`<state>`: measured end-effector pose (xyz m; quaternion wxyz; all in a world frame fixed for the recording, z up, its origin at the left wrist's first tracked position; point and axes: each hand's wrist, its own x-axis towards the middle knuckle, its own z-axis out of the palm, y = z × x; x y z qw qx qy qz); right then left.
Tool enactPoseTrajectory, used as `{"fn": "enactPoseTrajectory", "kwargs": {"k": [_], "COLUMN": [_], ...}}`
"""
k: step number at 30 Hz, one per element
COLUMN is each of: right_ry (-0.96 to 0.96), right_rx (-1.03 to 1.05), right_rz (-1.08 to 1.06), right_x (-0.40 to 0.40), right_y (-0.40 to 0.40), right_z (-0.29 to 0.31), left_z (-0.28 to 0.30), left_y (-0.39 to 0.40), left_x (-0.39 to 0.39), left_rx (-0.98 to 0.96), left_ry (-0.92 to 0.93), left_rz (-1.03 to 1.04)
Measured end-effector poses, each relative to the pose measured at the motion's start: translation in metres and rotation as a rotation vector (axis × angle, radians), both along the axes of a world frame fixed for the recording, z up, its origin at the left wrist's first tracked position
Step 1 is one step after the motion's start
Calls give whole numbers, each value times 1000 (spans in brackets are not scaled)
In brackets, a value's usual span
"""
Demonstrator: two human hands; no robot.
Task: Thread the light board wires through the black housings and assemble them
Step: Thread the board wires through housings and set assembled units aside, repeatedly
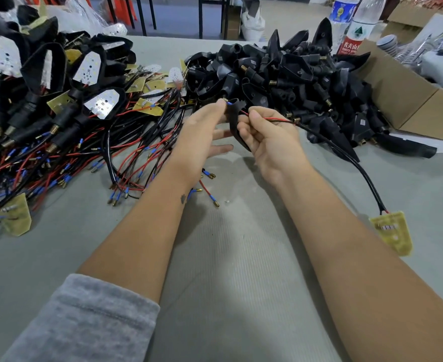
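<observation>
Both hands working one housing (234, 124) above the desk (236, 257), wire being fed through.

The left hand (202, 134) is pinching a blue-tipped wire end (228, 102) at the housing's top, its lower fingers lying loose and straight. The right hand (264, 131) is pinching the red wire (275, 119) just right of the housing, remaining fingers curling against the housing's side. The black cable (345, 155) is trailing right of the housing and down to a yellow light board (392, 232), which is lying on the desk well apart from it. A heap of empty housings (293, 82) is sitting behind and right of the held housing. Assembled units and loose boards with wires (58, 113) are piling up to its left. Two bottles (353, 22) and a cardboard box (403, 100) are standing beyond the heap, far right of the housing.
</observation>
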<state>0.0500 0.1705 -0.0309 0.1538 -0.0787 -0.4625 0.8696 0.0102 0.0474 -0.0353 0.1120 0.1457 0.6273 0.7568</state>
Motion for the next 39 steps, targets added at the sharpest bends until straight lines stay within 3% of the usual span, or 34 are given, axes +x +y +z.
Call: {"fn": "enactPoseTrajectory", "kwargs": {"k": [6, 11, 21, 28, 31, 34, 39], "right_ry": [-63, -37, -31, -81, -81, -39, 34], "right_rx": [289, 408, -40, 414, 469, 369, 4], "right_rz": [-103, -64, -38, -83, -82, 22, 110], "right_x": [1, 3, 0, 3, 3, 3, 1], "right_y": [2, 0, 7, 2, 0, 0, 1], "right_z": [-3, -3, -3, -7, -7, -5, -3], "left_z": [-2, -2, -3, -2, -2, -4, -4], "left_y": [0, 0, -9, -2, -1, -1, -5], "left_x": [1, -4, -11, -5, -5, -8, -12], "left_rx": [-51, 34, 434, 294, 278, 359, 459], "left_ry": [31, -77, -213, -172, -157, -191, -250], "left_rz": [-10, 38, 215, 52, 50, 115, 203]}}
